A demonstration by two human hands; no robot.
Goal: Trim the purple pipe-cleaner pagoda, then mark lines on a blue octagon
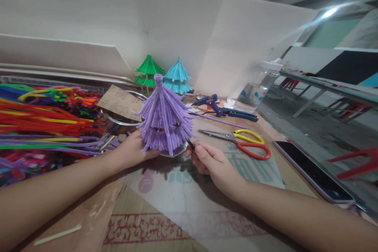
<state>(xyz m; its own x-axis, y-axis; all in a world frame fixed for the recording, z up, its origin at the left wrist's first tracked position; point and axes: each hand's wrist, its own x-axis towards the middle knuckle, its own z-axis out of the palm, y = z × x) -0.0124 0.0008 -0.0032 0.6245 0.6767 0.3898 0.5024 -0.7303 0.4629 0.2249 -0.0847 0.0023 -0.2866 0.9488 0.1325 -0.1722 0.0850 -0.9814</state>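
Note:
A purple pagoda-shaped model (165, 122) of fuzzy pipe cleaners stands upright in front of me, with two tiers of roof and a knob on top. My left hand (131, 150) is closed around its lower left side, the fingers partly hidden behind it. In my right hand (211, 161), thumb and fingers pinch a slim black pointed tool (190, 144). Its tip is at the right edge of the lower roof; whether it touches, I cannot tell. Behind stand a green pagoda model (149, 71) and a light blue one (177, 75).
Bundles of coloured pipe cleaners (44, 122) fill the left. Scissors (236, 137), a blue glue gun (209, 102), pliers (240, 114) and a phone (313, 169) lie to the right. A clear plastic jar (261, 82) stands at the back right. White boards (112, 12) rise behind.

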